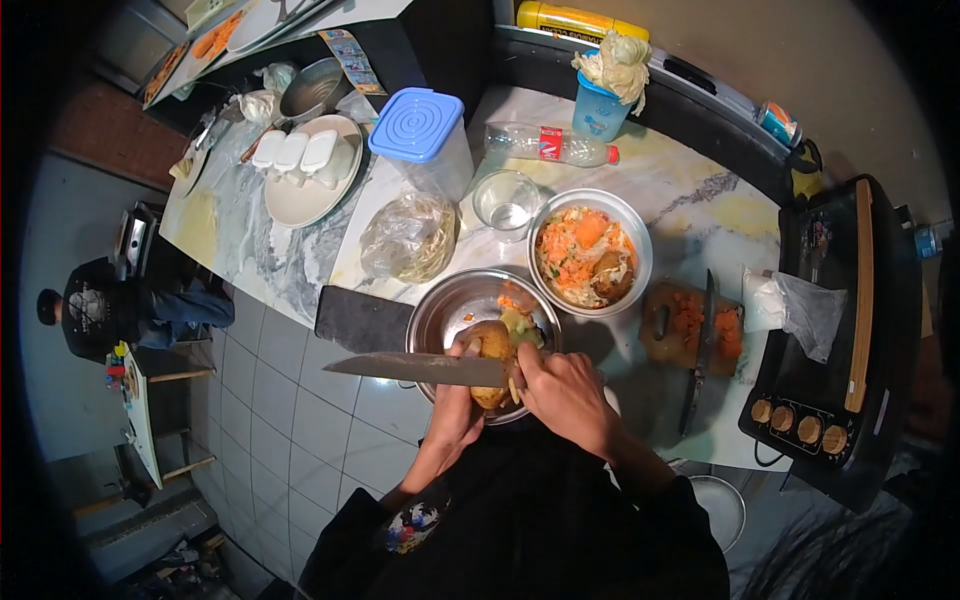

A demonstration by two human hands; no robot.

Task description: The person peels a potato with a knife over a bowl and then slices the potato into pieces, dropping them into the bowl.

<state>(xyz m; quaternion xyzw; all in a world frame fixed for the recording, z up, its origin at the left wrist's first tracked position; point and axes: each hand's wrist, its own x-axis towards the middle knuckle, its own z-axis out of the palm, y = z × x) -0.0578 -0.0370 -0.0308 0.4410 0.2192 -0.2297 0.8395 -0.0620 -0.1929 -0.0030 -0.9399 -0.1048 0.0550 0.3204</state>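
Left hand (456,412): at centre frame, curled around the potato from its lower left side; this is the gripping hand.
Right hand (568,392): just right of the potato, wrapped on the kitchen knife's handle, which its fingers hide; the two hands are close together.
Potato (490,338): between the hands, mostly brown-skinned, long axis running roughly up and down the frame.
Kitchen knife (420,369): blade crossing the potato nearly square to that axis, tip pointing left; whether the edge bites in, I cannot tell.
Steel bowl (428,312): directly below the potato, with pale and orange scraps along its upper right side.
Mixing bowl (643,232): just beyond, up and right, holding shredded orange and pale food.
Cutting board (655,345): right of centre, bearing diced orange pieces, a second knife (709,325) lying across it.
Plastic bag (405,235): beyond the steel bowl, up and left, near a drinking glass (507,205).
Toaster oven (810,380): right edge, bounding that side.
Plastic bottle (515,143): upper centre, lying sideways, beside a blue-lidded container (417,125).
Co-worker (95,310): far left, well apart.
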